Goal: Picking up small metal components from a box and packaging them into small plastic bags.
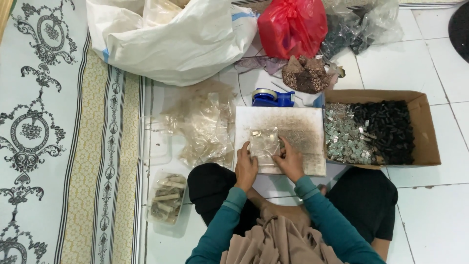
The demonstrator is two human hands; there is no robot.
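I sit on the floor with a worn white board (300,128) in front of me. A small clear plastic bag (264,142) with a few small pieces inside lies on the board. My left hand (245,167) pinches the bag's left edge. My right hand (288,161) presses on its right edge. Both sleeves are teal.
A cardboard box (424,128) of silvery and black small parts sits at the right. A pile of empty clear bags (205,129) lies left of the board, a clear tub (166,198) of filled packets nearer me. A blue tape dispenser (271,98), white sack (171,39) and red bag (292,27) are behind.
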